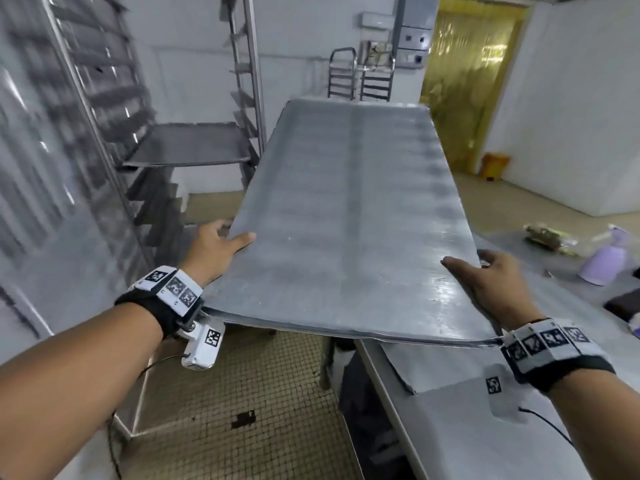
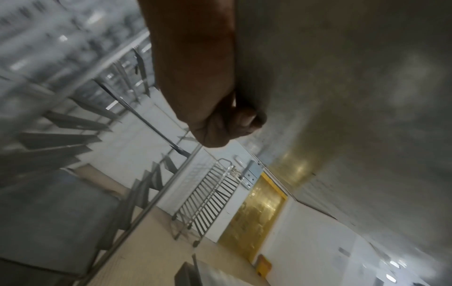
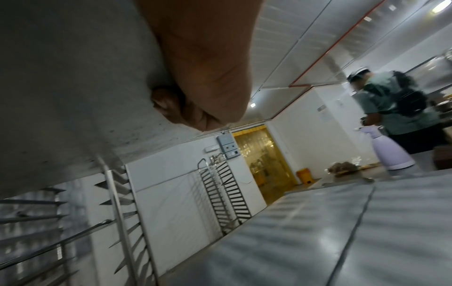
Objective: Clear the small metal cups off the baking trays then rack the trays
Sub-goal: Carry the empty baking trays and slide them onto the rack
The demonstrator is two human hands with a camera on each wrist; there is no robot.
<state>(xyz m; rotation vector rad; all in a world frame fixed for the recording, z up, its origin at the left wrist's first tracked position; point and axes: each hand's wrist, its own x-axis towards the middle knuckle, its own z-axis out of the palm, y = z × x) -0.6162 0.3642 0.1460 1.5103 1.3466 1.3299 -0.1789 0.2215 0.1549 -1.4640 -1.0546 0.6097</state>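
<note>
A large bare metal baking tray point(image 1: 346, 216) is held in the air in front of me, its far end tilted up. My left hand point(image 1: 216, 249) grips its near left edge, thumb on top and fingers curled underneath. My right hand point(image 1: 485, 282) grips the near right edge the same way. From the left wrist view, the left hand's fingers point(image 2: 229, 123) curl against the tray's underside point(image 2: 342, 96). The right wrist view shows the right hand's fingers point(image 3: 176, 104) under the tray point(image 3: 73, 96). No small metal cups are in view.
A tall tray rack point(image 1: 104, 140) stands at the left with one tray point(image 1: 187, 143) on its runners. A steel table point(image 1: 467, 427) lies at the right, with a lilac spray bottle point(image 1: 604, 265) on it. Two empty racks point(image 1: 360, 76) stand by the far wall. A person point(image 3: 396, 108) works behind the table.
</note>
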